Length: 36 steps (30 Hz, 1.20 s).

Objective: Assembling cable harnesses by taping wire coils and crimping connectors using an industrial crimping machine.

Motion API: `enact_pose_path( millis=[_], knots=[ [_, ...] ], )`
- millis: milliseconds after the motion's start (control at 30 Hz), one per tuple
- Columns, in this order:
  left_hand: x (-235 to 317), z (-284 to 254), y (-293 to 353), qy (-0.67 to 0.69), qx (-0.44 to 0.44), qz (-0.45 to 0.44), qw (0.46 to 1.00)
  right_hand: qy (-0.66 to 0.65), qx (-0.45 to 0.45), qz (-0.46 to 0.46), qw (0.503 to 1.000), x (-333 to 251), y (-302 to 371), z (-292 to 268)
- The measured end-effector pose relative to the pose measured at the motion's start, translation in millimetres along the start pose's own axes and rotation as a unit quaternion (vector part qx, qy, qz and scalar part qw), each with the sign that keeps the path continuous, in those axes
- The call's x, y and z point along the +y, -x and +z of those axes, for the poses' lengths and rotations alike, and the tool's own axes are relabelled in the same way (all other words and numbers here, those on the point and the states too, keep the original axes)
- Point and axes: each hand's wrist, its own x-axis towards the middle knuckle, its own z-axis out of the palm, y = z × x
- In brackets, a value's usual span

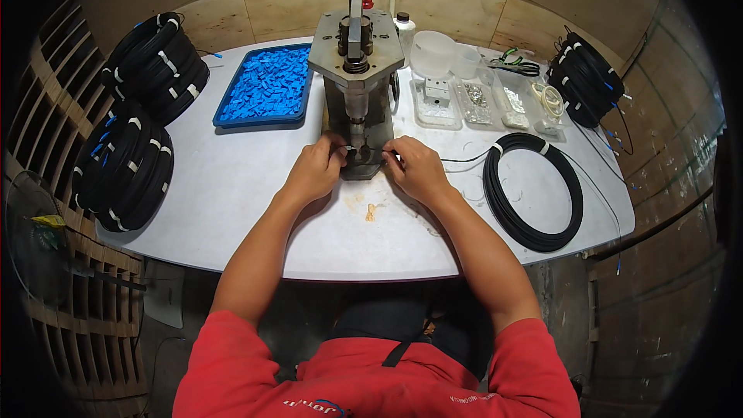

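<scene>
A metal bench press (356, 70) stands in front of me, its plunger coming down over a small die at the base. My left hand (317, 166) is closed at the left side of the die, fingertips pinching a small, pale piece too tiny to name. On the other side, my right hand (418, 164) pinches a black cable (464, 160) close to the die. The cable runs right to a black cable coil (511, 228) lying flat on the table. The cable's end between the hands is hard to make out.
A blue tray (259, 123) full of small blue pieces sits left of the press. Stacked black coils stand at the far left (124, 166) and far right (584, 81). Clear boxes (476, 101) of small parts, a white bottle (405, 29) and pliers (515, 66) lie behind right.
</scene>
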Motion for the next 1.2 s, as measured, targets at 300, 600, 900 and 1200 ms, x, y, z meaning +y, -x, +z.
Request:
enact_pose_path(
  millis=[300, 600, 900, 1200],
  knots=[
    [-1.1, -0.3, -0.3, 0.007, -0.009, 0.001, 1.0, -0.01, 0.028, -0.016, 0.999, 4.0, 1.0, 5.4],
    [-0.3, -2.3, -0.5, 0.001, -0.007, -0.007, 1.0, -0.011, 0.029, -0.02, 0.999, 2.2, 0.4, 4.7],
    [-2.8, -0.5, -0.3, 0.015, -0.002, 0.001, 1.0, -0.006, 0.034, -0.035, 0.999, 1.2, 0.8, 1.7],
    [6.6, -1.2, 0.4, 0.001, -0.003, -0.007, 1.0, 0.003, 0.041, -0.047, 0.998, 2.7, 2.2, 0.3]
  ],
)
